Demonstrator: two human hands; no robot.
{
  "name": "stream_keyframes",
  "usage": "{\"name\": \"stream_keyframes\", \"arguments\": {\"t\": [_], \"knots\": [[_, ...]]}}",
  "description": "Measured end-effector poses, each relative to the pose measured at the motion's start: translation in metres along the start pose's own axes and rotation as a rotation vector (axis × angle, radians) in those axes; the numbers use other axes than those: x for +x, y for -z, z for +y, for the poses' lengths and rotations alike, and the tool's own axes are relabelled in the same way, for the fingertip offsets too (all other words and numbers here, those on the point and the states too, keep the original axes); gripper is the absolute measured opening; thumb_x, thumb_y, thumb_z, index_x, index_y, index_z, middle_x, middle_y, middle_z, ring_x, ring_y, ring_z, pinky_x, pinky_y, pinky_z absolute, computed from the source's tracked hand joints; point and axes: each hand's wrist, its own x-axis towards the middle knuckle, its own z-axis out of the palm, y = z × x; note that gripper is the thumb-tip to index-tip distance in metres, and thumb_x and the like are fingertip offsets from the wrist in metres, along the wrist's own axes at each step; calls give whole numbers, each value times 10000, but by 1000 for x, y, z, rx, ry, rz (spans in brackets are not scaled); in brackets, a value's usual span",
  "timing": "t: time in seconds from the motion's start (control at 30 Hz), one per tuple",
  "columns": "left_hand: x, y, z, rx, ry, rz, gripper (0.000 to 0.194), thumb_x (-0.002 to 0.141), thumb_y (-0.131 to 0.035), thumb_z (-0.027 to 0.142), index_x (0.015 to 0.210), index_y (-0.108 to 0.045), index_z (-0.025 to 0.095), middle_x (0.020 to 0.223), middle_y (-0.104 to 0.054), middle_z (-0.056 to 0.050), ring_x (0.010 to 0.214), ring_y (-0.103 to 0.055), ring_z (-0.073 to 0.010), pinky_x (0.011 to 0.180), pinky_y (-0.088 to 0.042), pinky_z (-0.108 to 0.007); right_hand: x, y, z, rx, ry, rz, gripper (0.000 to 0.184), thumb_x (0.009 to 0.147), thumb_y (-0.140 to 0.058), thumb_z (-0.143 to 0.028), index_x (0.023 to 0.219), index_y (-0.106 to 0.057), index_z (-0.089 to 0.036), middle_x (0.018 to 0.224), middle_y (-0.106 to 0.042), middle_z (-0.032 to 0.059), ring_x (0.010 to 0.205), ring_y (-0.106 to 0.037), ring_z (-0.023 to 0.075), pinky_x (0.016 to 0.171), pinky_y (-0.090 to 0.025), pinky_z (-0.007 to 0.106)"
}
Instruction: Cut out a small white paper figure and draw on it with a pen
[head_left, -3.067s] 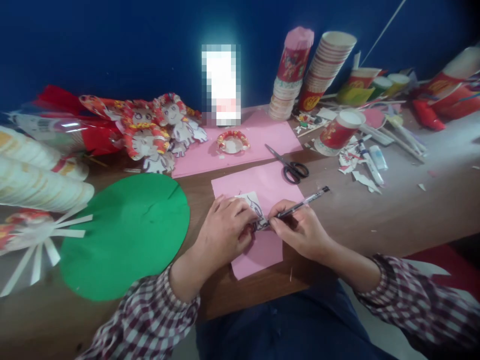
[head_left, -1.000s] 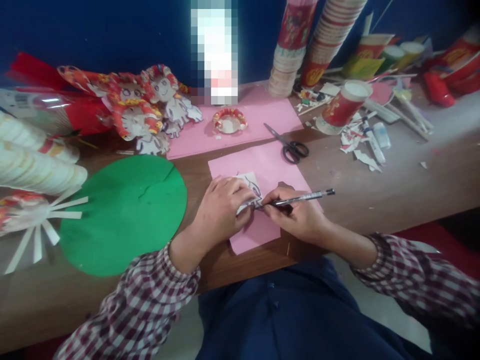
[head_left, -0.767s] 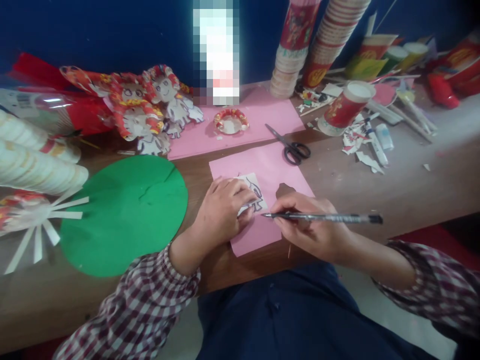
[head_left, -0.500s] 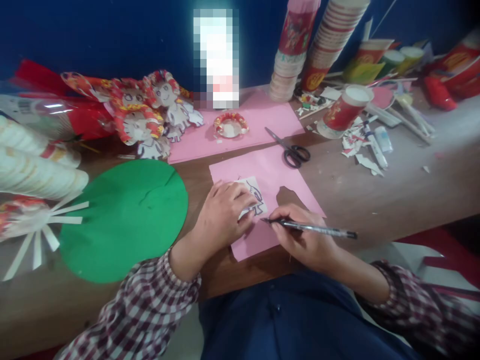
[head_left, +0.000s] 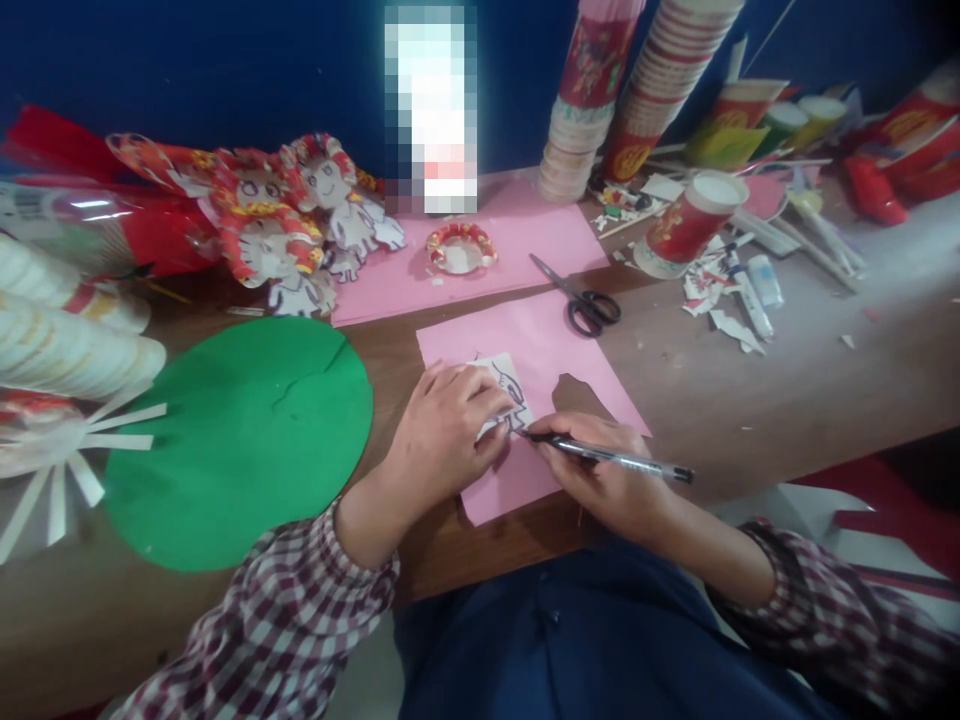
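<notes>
My left hand (head_left: 448, 425) rests with bent fingers on a small piece of white paper (head_left: 512, 378), holding it against a pink sheet (head_left: 536, 335). Dark drawn lines mark the white piece, partly hidden beneath the fingers. In my right hand (head_left: 604, 478) a ballpoint pen (head_left: 637, 460) with a clear barrel is gripped by thumb and fingers. Its tip is at the lower right edge of the white piece, close to the left thumb. A dark hole is cut in the pink sheet beside my right hand. Black-handled scissors (head_left: 592, 313) lie across the sheet's far edge.
A green paper disc (head_left: 247, 450) lies left of my hands. Paper figures (head_left: 326, 190) and a red-rimmed paper ring (head_left: 461, 250) sit farther back. Stacked paper cups (head_left: 671, 70), a single cup (head_left: 690, 220) and paper scraps (head_left: 709, 285) occupy the right side.
The pen tip has moved slightly left and down onto the edge of the white paper, and the pen's back end has shifted left. My left hand stays on the paper.
</notes>
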Motion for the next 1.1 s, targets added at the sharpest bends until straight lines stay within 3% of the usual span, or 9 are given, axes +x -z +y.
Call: {"name": "stream_keyframes", "arguments": {"t": [0.3,1.1], "knots": [[0,1,0,-16,-6,3,155,831,-542,247,951,-635,216,1006,-618,-52,1017,-538,-232,960,-383,-465,-3,-3,6,11,-11,-12,149,903,-517,-205,1001,-629,-186,960,-706,60,899,-664,180,801,-532,292],[1,0,0,-11,-3,-12,152,832,-543,243,956,-627,220,1006,-613,-46,1009,-534,-228,962,-377,-463,-3,-3,8,1,5,-29,144,892,-514,-177,986,-623,-183,936,-699,61,869,-658,177,770,-531,286]]}}
